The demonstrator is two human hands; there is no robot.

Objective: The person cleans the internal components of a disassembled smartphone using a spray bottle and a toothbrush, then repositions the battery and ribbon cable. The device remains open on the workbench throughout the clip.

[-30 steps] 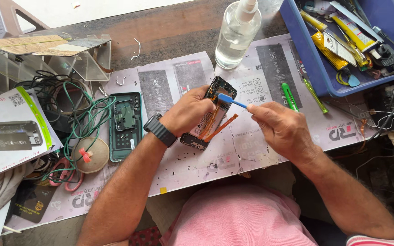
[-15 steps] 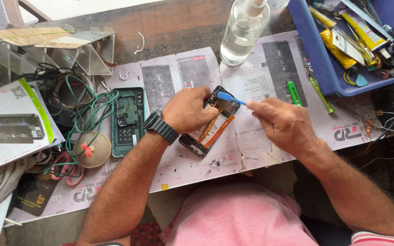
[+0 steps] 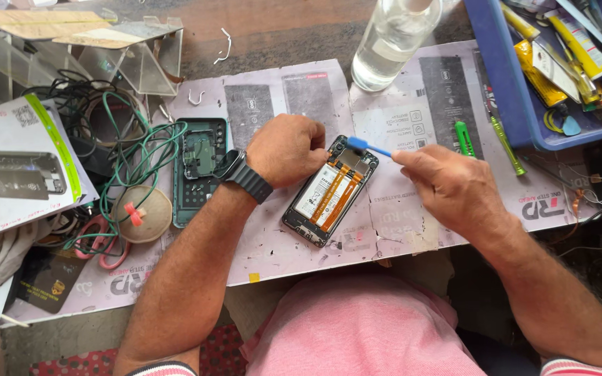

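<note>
At centre of the tabletop (image 3: 273, 251), on the printed paper mat (image 3: 391, 125), lies an opened phone (image 3: 329, 191), back cover off, battery and orange flex strips exposed. Left hand (image 3: 287, 150) sits at its 9 o'clock edge, fingers curled closed on the frame, pinning it. Right hand (image 3: 447, 184), at 3 o'clock, is pinched shut on a thin blue tool (image 3: 367, 146); the tool tip meets the phone's top end near 12 o'clock.

Handling, as judged: phone light, rigid at the frame, fragile inside; flex strips would tear easily. Best held by the side rails, clear of board and battery.

Green phone shell (image 3: 200, 170) lies at 9 o'clock beyond the wristwatch (image 3: 235, 170). Clear bottle (image 3: 391, 42) at 12 o'clock. Blue tray (image 3: 503, 90) of tools at 2 o'clock. Tangled cables (image 3: 134, 153) far left.
</note>
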